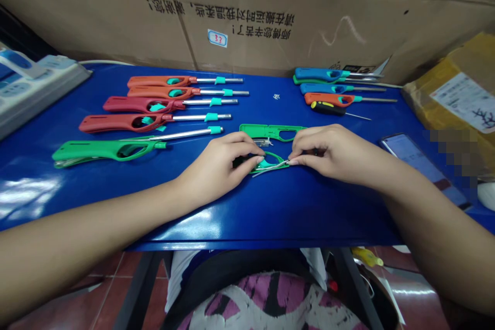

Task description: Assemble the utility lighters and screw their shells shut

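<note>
"Currently, where does the green handle half [280, 156] sit?"

"Around the middle of a blue surface [290, 216], between the left hand [235, 160], which pinches one end, and the right hand [328, 149], its fingertips closed on what looks like a thin wire [267, 169], that grip partly hidden."

"Which step, then?"

"Apparently fitting the wire; the matching green half [259, 130] lies just beyond. The next move calls for a steady left hold and fine fingertip guidance."
</note>
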Available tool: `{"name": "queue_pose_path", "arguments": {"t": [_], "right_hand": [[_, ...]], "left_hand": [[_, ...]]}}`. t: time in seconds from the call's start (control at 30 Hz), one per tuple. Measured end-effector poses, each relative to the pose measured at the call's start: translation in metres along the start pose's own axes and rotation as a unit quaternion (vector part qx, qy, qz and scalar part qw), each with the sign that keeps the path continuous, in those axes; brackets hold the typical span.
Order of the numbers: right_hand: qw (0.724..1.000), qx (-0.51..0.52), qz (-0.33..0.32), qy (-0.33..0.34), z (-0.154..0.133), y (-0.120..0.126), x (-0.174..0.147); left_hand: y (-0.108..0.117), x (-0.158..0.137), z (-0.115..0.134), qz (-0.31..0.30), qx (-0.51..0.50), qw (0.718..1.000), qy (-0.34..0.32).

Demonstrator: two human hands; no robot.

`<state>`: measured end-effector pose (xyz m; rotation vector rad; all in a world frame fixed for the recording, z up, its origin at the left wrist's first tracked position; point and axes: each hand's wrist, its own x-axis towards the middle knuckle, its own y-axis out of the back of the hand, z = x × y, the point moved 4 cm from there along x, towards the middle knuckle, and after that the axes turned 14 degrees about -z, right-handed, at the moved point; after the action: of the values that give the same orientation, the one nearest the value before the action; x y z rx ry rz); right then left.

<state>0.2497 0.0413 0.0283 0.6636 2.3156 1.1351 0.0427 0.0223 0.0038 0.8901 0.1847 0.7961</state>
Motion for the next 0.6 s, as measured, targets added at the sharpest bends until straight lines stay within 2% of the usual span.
{"name": "queue_pose_path", "arguments": {"t": [0.3, 0.6], "right_hand": [[0.998, -0.065, 0.006, -0.022, -0.0011, -0.0014, -0.0008], [0.998, -0.033, 0.036, -0.038, 0.0007, -0.0037, -0.0013]], "left_hand": [[-0.0014, 0.0020, 0.0001, 0.006, -0.002, 1.000, -0.002], [-0.0017, 0.0008, -0.0016, 0.011, 0.002, 1.000, -0.005]]}}
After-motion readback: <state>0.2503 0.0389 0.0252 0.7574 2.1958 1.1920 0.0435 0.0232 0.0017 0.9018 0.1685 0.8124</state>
